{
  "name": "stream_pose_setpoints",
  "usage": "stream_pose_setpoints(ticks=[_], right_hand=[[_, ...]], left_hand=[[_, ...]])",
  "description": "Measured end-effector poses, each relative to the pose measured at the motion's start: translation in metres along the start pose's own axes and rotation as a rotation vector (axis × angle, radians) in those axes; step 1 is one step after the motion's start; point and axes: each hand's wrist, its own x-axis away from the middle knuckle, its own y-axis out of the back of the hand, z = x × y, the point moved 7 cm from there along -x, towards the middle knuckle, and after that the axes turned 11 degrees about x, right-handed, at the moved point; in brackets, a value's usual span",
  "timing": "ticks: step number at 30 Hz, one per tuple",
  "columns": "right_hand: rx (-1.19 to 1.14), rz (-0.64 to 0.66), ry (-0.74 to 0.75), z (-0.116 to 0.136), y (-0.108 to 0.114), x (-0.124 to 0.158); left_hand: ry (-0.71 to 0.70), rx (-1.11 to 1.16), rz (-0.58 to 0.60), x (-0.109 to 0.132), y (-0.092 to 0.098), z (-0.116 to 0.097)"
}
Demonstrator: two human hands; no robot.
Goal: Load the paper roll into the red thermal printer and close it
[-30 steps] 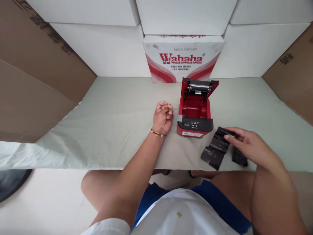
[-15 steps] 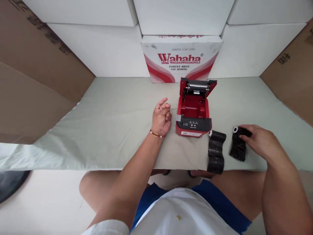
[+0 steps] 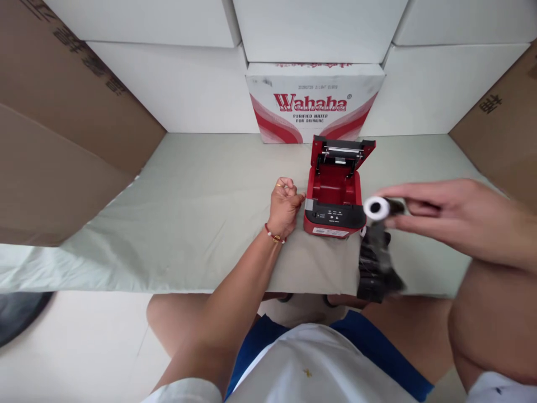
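A small red and black label printer (image 3: 333, 215) stands on the cloth with its lid (image 3: 343, 152) raised and its red inner bay showing. My left hand (image 3: 285, 207) rests at the printer's left side, fingers curled in with nothing in them, the thumb at the casing. Between the thumb and fingers of my right hand (image 3: 444, 215) is a roll of black film (image 3: 395, 207) on a white core, its end toward the printer. From it a loose strip hangs, blurred. Below lies a second roll of black film (image 3: 369, 282), partly unrolled and partly covered by that strip.
A white and red water carton (image 3: 312, 106) stands behind the printer, against stacked white boxes (image 3: 201, 89). Brown cartons (image 3: 62, 140) flank the left, and another brown carton (image 3: 503, 134) the right. A pale green cloth (image 3: 201, 212) covers the table, its front edge close to my knees.
My right hand has lifted its roll off the cloth and brought it left, up beside the printer. My left hand's fingers have curled in and it has moved slightly right to the casing.
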Motion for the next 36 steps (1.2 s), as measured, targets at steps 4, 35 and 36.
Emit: stream_pose_setpoints(ticks=[4,35,36], right_hand=[[0.196,0.043,-0.04,0.028,-0.036,-0.067],[0.085,-0.572,-0.004,-0.006,-0.025,-0.115],[0.072,-0.532,0.014,-0.007,-0.032,-0.117]], left_hand=[[-0.002,-0.031,-0.001,-0.001,0.002,0.002],[-0.956,-0.949,0.659,0.097,-0.063,-0.023],[-0.965,-0.966,0.673,0.099,-0.065,-0.022]])
